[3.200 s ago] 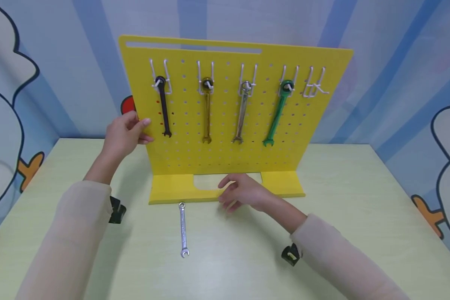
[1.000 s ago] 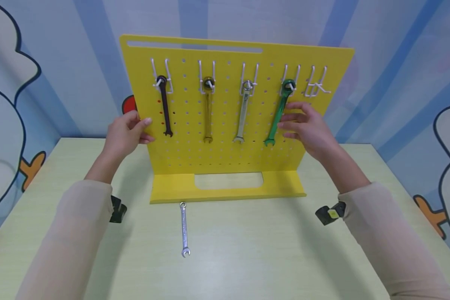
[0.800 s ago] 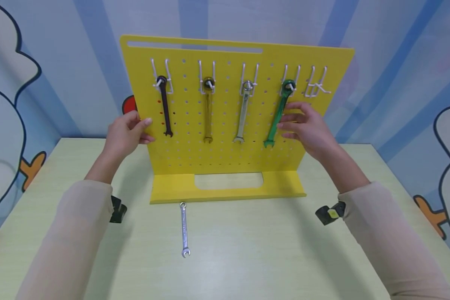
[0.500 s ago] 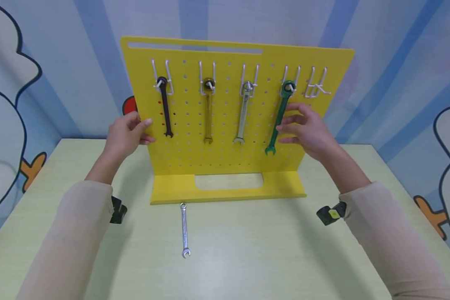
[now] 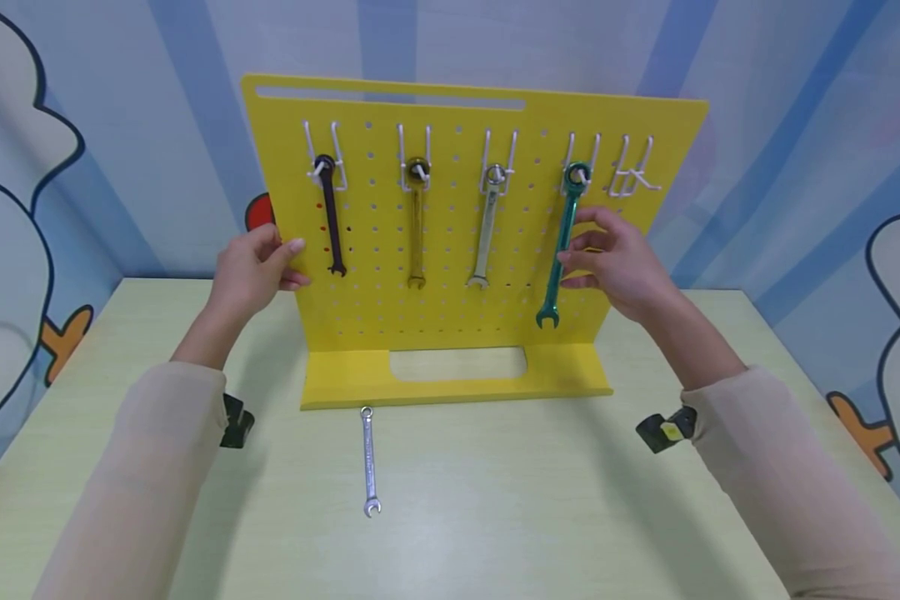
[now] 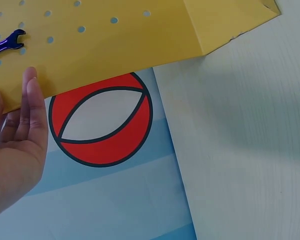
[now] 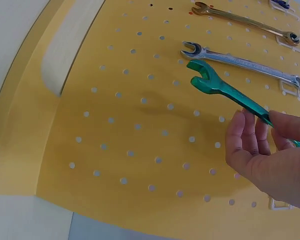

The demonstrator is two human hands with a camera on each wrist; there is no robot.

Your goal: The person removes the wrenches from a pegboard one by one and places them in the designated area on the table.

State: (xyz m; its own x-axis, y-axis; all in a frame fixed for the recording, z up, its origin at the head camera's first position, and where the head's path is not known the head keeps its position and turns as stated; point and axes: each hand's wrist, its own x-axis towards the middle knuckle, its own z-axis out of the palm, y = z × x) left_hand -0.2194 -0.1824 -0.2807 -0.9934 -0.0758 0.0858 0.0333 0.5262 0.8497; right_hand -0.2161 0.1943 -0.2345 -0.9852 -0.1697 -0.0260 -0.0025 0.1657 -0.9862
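Note:
A yellow pegboard (image 5: 450,321) stands upright on the table. My left hand (image 5: 246,271) grips its left edge, thumb on the front face. With thumb and fingers my right hand (image 5: 621,262) pinches the shaft of a green wrench (image 5: 557,271), whose ring end is still around its white hook. The wrench's open end tilts out from the board in the right wrist view. Left of it hang a silver wrench (image 5: 486,233), a gold wrench (image 5: 417,237) and a dark wrench (image 5: 331,221), each on a hook. Another silver wrench (image 5: 369,462) lies on the table before the base.
A white hook (image 5: 633,171) at the board's far right bears nothing. The board's yellow base (image 5: 352,387) rests on the pale table (image 5: 480,500). A blue patterned backdrop (image 5: 450,42) rises behind and at both sides.
My right hand has risen from near the base to the green wrench and now pinches it. The wrench's lower end has swung outward, lower in the head view. My left hand stays put.

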